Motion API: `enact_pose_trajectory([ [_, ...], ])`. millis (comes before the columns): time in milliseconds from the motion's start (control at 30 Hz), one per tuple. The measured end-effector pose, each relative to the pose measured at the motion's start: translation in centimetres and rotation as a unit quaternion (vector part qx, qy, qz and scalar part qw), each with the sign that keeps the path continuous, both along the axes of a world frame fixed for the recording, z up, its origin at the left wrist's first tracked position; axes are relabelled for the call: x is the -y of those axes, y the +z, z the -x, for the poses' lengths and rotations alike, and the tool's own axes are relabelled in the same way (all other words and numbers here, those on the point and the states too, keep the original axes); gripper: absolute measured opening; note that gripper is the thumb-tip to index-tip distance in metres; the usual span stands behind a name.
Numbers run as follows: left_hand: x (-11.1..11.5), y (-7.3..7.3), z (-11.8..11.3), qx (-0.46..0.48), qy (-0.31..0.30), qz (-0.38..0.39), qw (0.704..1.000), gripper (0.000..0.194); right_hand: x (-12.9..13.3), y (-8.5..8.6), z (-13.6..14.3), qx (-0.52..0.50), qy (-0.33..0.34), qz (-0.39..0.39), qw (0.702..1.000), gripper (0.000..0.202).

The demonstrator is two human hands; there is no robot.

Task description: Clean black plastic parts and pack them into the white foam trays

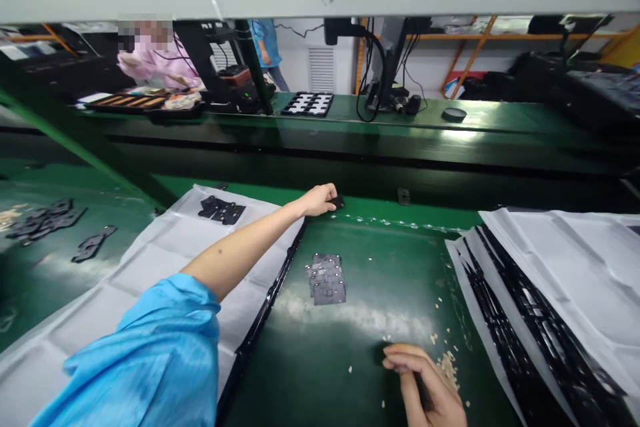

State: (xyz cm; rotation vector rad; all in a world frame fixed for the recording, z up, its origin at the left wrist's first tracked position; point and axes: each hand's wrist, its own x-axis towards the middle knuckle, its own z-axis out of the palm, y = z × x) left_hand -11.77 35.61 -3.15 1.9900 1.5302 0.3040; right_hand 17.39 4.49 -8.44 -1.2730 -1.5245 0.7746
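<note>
My left hand [316, 201] reaches out to the far edge of the green bench, its fingers closed on a small black plate [339, 202]. Low in the view, my right hand [425, 383] hovers over or rests on the bench with thumb and fingers pressed together; whatever they hold, if anything, is too small to make out. Between the two hands lies an overlapping group of thin dark grey plates [327, 279]. Beside the right hand is a heap of tiny beige bits [447, 370], with more scattered around it.
White sheet [270, 247] covers a black tray on the left, with black parts [221, 209] on top. Stacked black trays [530, 307] with white sheets stand right. More black parts [47, 220] lie far left. Beyond a conveyor [320, 153], a person in pink [157, 63] sits.
</note>
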Motion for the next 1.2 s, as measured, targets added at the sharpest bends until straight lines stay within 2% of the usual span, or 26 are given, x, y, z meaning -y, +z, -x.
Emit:
enact_pose_trajectory([
  [67,2.8,1.7,-1.1,0.055,-0.016,0.019,0.998,0.012,0.0,0.3,-0.3,0.008,0.01,-0.011,1.0,0.018],
  [167,8.5,4.3,-2.6,0.123,-0.067,0.06,0.988,0.019,-0.2,1.5,-0.4,0.015,0.009,-0.013,1.0,0.015],
  [267,14.3,6.5,-3.4,0.19,-0.123,0.164,0.96,0.022,-1.0,3.5,0.3,0.018,-0.031,-0.014,0.999,0.018],
  [333,17.6,7.4,-3.9,0.203,-0.154,0.23,0.939,0.018,-1.7,4.9,1.0,0.028,-0.034,-0.015,0.999,0.028],
  [400,20.2,7.7,-4.4,0.173,-0.19,0.22,0.941,0.014,-2.3,5.8,1.7,0.05,-0.005,-0.009,0.999,0.034],
  [467,22.2,7.2,-4.9,0.141,-0.202,0.138,0.959,0.013,-2.3,6.1,2.3,0.066,0.036,0.001,0.997,0.027],
  [533,23.7,6.1,-5.4,0.161,-0.157,0.089,0.97,0.018,-1.8,5.5,2.8,0.04,0.044,0.021,0.998,0.023],
  [633,25.5,3.9,-5.8,0.277,-0.045,0.138,0.95,0.027,-0.5,4.0,3.4,-0.067,0.034,0.098,0.992,0.03],
  [700,26.5,3.1,-5.9,0.309,-0.016,0.119,0.943,0.03,0.5,3.3,3.8,-0.12,0.068,0.153,0.979,0.032],
  [767,27.4,3.0,-5.8,0.267,-0.043,0.041,0.962,0.027,1.1,3.3,3.9,-0.116,0.095,0.181,0.972,0.032],
  [833,28.0,3.5,-5.7,0.195,-0.102,0.003,0.975,0.017,1.3,4.0,3.9,-0.075,0.087,0.181,0.977,0.032],
  [933,28.4,4.2,-5.5,0.143,-0.149,0.047,0.977,0.004,0.8,5.6,3.9,-0.05,0.078,0.135,0.986,0.03],
  [1000,28.5,4.1,-5.6,0.167,-0.125,0.087,0.974,0.006,0.5,6.3,4.1,-0.083,0.062,0.111,0.988,0.027],
  [1100,28.9,3.6,-5.7,0.25,-0.08,0.126,0.957,0.017,0.7,6.2,4.6,-0.166,0.011,0.142,0.976,0.029],
  [1200,29.4,3.2,-5.8,0.29,-0.101,0.12,0.944,0.027,1.6,5.7,4.7,-0.213,0.007,0.166,0.963,0.027],
])
